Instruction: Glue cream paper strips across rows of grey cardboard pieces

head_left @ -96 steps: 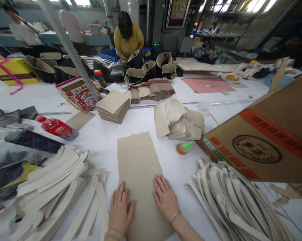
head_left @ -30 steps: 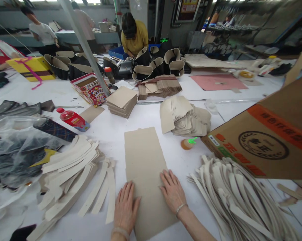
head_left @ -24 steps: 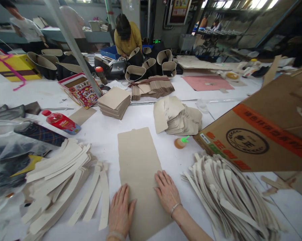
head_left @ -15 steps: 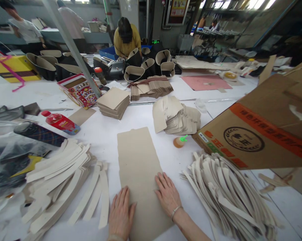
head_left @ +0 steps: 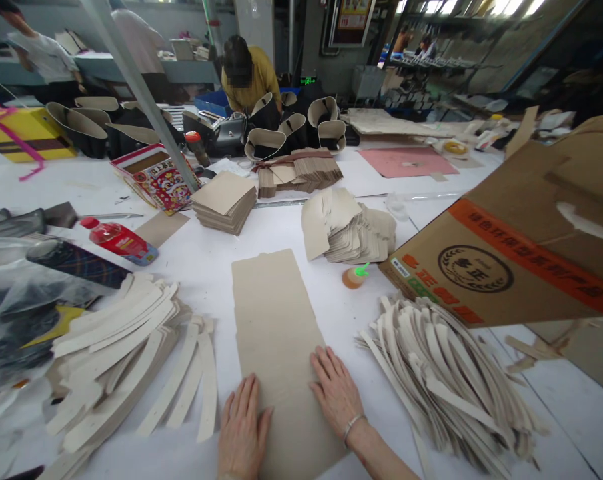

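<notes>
In the head view, the long beige panel (head_left: 276, 313) lies flat on the white table (head_left: 201, 267), between the curved strips (head_left: 126, 347) and the bundle of narrow strips (head_left: 441, 380); the left hand (head_left: 242, 430) rests palm down on its left edge, fingers together and thumb spread a little inward, and the right hand (head_left: 335, 390) lies on its right edge, fingers slightly parted, a bracelet (head_left: 354, 427) at the wrist; neither hand grips anything; beyond the panel's far end stand a square stack (head_left: 225, 200) and a fanned pile (head_left: 349, 227), with a green-tipped bottle (head_left: 354, 275) near the cardboard box (head_left: 486, 267)
</notes>
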`<state>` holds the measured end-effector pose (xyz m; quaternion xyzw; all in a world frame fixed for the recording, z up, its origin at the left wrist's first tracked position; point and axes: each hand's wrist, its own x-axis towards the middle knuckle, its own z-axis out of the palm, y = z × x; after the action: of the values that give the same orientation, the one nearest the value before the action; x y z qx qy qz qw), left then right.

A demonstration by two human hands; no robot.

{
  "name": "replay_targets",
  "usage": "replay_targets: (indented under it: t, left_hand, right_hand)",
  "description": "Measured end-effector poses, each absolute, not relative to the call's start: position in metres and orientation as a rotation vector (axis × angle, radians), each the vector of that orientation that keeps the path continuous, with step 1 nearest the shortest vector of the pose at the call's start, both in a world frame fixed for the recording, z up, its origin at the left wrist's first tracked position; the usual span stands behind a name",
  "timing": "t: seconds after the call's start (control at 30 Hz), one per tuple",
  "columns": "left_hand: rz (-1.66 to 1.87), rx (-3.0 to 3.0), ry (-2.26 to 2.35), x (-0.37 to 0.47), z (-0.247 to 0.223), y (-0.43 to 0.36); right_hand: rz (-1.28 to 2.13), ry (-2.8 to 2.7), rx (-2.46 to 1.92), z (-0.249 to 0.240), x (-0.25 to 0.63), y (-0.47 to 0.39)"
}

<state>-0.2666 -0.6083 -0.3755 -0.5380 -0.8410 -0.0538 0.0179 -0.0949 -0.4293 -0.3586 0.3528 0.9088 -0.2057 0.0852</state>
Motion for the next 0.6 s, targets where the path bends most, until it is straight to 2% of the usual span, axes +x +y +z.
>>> replay_targets:
  t: [0.6]
  left_hand:
    - [-0.191,-1.633,-2.636,-0.256,-0.378,-0.62]
  right_hand:
    - [-0.634,2.644,1.223,-0.356,-0.078,-0.433]
